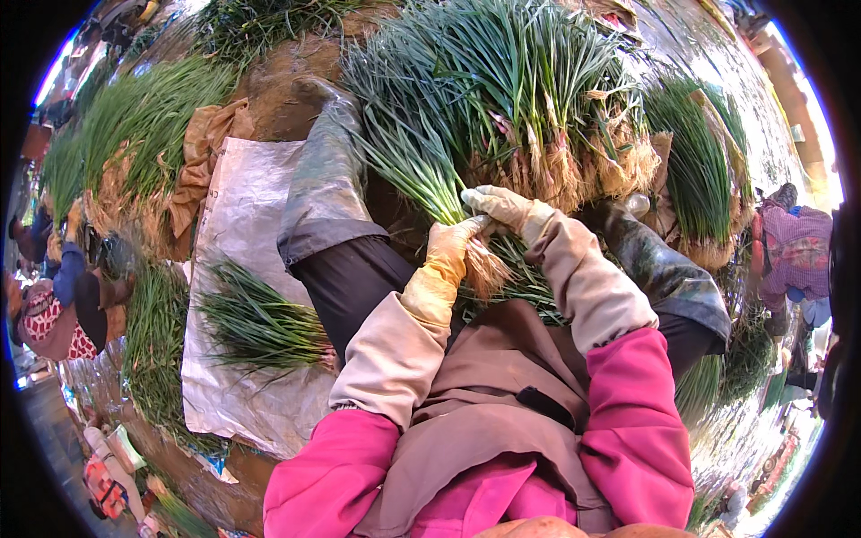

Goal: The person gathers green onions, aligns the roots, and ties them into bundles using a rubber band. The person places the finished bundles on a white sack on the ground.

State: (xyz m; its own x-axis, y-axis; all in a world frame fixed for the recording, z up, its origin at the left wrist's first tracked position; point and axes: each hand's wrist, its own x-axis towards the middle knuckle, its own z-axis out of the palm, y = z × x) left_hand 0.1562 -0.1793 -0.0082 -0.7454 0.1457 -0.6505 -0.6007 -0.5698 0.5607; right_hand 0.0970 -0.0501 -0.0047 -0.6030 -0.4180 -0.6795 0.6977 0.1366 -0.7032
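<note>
My left hand (449, 250), in a pale yellow glove, is closed around a small bunch of green-leaved plants (427, 175), like spring onions or young garlic. Their leaves fan out up and to the left, and the pale stringy roots (485, 265) hang below my fist. My right hand (510, 207), gloved too, touches the stems just above my left thumb; its thumb and grip are hidden. A large upright stack of the same plants (518, 87) stands beyond my hands, roots downward. Loose cut leaves (538, 286) lie under my wrists, between my knees.
On my left, a smaller bunch (269, 316) lies on a white woven sack (249, 195). More plant heaps stand at the left (155, 121) and right (699, 168). My boots (329, 161) flank the work area. Other people (60, 309) are at both sides.
</note>
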